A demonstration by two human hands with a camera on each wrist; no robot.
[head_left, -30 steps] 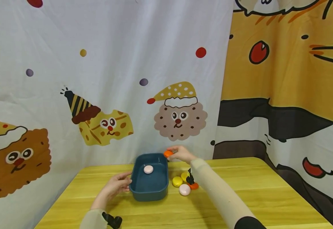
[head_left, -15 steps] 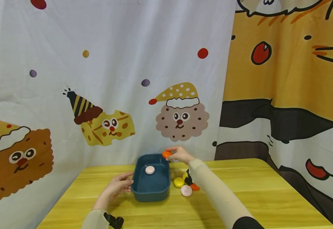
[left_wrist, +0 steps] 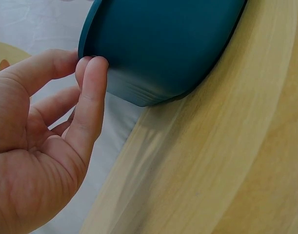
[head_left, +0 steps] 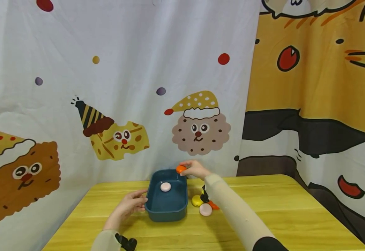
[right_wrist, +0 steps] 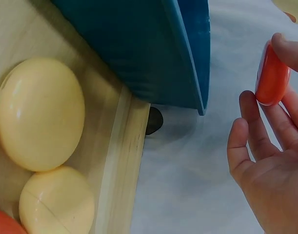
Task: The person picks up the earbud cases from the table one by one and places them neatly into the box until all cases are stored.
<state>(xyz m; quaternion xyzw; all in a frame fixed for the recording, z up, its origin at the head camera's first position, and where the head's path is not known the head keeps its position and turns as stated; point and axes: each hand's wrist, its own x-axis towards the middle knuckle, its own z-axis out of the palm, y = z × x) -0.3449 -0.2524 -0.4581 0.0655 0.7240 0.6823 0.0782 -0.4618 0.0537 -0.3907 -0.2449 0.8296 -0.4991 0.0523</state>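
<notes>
A: What is the right hand doing?
B: Its thumb and fingertips pinch a glossy orange disc at the far right corner of a dark teal, rounded-rectangular box. The right wrist view shows disc and rim apart, with the last two fingers spread away and part of the hand cut off.
A: And the left hand?
B: Thumb and fingertips come together at the box's left rim. The thumb covers part of the contact, so I can't tell whether they pinch or merely touch.
A: What's inside?
B: A pale pink, smooth round disc.
A: Anything hidden beside it?
B: On the yellow wood-grain table, a black wrist device covers most of one of two shiny yellow discs. A second orange disc is partly masked; another pink disc shows whole.
</notes>
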